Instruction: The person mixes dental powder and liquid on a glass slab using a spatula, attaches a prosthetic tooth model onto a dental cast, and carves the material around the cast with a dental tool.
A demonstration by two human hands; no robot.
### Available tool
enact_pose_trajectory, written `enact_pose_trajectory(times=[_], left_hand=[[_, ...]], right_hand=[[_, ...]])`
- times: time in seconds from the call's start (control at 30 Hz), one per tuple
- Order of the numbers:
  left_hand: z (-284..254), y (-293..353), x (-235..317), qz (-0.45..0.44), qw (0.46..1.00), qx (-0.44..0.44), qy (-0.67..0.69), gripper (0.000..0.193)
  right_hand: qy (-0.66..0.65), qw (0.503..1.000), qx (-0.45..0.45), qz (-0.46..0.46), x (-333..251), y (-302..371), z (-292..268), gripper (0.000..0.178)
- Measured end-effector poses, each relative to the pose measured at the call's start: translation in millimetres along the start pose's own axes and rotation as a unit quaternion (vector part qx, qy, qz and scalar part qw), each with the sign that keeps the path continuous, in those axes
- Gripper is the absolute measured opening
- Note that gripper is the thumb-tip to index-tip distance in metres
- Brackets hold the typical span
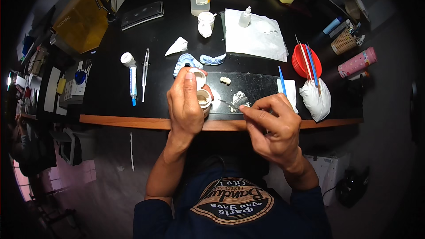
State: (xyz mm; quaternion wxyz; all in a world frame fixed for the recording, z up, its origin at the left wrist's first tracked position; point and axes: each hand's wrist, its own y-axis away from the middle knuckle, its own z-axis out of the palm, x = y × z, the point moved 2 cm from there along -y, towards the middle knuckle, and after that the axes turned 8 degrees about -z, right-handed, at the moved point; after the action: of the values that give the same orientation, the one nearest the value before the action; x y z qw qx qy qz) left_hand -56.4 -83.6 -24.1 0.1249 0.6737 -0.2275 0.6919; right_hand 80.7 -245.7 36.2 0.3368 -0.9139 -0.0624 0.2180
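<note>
- Navy shirt [294, 221] filled six o'clock, nearest the camera, the forearms reaching up past it.
- Clock directions here ran from the jar [205, 106], which sat just over the desk's front edge in the left hand [186, 104]; its fingers were wrapped round the jar, and the thumb lay against the raised lid [199, 79].
- At four o'clock the right hand [276, 128] pinched a thin spatula [231, 105] between thumb and fingers, its tip toward the jar, seemingly just outside the rim.
- As for progress, the jar was open and pale stuff lay inside it; the spatula was out and in use.
- At three o'clock, on the dark slab [261, 84], lay a shiny patch [240, 99]; glare hid whether it was film or paste.
- Not yet joined to anything, a tooth piece [225, 80] lay on the slab between one and two o'clock, apart from the blue models at eleven [187, 63] and twelve [213, 59].
- Unheld were the syringe [133, 84] at nine and the dropper bottle [245, 17] at one.
</note>
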Motion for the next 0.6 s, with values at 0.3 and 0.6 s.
enact_pose_trajectory(times=[0.3,0.6], left_hand=[[-6,0,-3,-0.018,1.0,-0.018,0.005,0.051],[-11,1,-9,-0.026,0.999,-0.038,0.014,0.051]], right_hand=[[0.024,0.989,0.024,0.147,48,33,-1,0.019],[0.029,0.989,0.002,0.145,51,30,6,0.019]])
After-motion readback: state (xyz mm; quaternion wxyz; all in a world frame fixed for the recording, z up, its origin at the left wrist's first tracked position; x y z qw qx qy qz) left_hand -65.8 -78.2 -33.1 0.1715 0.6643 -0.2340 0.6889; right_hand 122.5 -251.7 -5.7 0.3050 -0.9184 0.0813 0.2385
